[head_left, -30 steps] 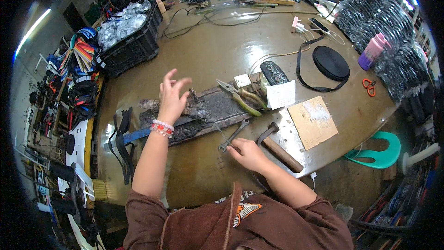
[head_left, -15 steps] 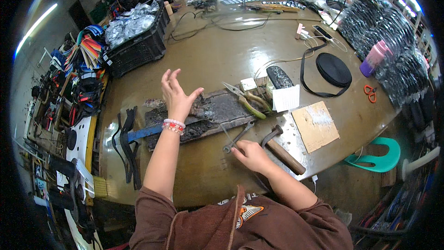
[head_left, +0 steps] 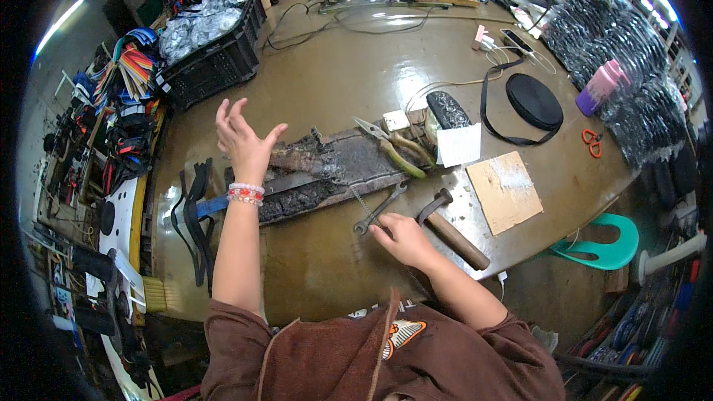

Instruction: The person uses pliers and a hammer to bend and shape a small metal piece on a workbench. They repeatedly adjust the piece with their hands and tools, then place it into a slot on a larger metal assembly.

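Now right hand (head_left: 405,239) rests fingers on wrench (head_left: 379,209); left hand (head_left: 241,141) raised, spread, empty.

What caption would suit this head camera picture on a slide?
Left hand raised open above a charred board; right hand rests by a wrench and hammer.

Your left hand (head_left: 241,141) hovers open above the dark slab (head_left: 327,171); your right hand (head_left: 401,238) rests beside the wrench (head_left: 379,209).

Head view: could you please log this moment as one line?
left hand: raised, open, empty | right hand: on table by wrench | hammer: lying beside right hand | pliers: on dark board
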`<state>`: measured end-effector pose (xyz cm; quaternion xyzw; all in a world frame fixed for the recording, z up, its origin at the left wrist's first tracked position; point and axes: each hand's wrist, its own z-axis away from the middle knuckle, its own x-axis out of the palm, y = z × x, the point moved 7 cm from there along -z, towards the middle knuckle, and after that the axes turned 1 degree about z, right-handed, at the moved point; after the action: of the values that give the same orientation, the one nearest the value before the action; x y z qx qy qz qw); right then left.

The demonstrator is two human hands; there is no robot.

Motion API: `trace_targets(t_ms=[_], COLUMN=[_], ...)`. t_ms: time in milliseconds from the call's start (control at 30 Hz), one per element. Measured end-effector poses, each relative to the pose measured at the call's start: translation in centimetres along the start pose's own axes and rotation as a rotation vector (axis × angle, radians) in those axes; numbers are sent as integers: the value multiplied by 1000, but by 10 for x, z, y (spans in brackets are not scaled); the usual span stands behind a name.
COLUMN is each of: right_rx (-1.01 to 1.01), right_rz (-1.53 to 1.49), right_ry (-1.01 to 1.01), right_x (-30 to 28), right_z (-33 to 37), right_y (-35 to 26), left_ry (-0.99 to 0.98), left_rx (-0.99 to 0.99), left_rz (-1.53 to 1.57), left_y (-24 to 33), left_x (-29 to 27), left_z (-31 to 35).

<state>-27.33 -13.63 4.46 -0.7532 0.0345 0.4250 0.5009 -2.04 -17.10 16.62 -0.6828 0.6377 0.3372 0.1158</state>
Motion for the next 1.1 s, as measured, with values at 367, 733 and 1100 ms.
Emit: trace_targets(t_ms=[367, 733, 1100], right_rx=[4, -345, -331], right_rz=[-16, 469, 671], right_ry=[-26, -21, -211], right_x=[1, -32, -62], right_z=[0, -20, -36], right_y=[-2, -1, -15], left_ry=[121, -255, -823], left_rx=[211, -438, -577], left_rz=[23, 706, 1063], left_y=[-21, -23, 20], left_x=[-47, -42, 21], left_z=[-3, 100, 157])
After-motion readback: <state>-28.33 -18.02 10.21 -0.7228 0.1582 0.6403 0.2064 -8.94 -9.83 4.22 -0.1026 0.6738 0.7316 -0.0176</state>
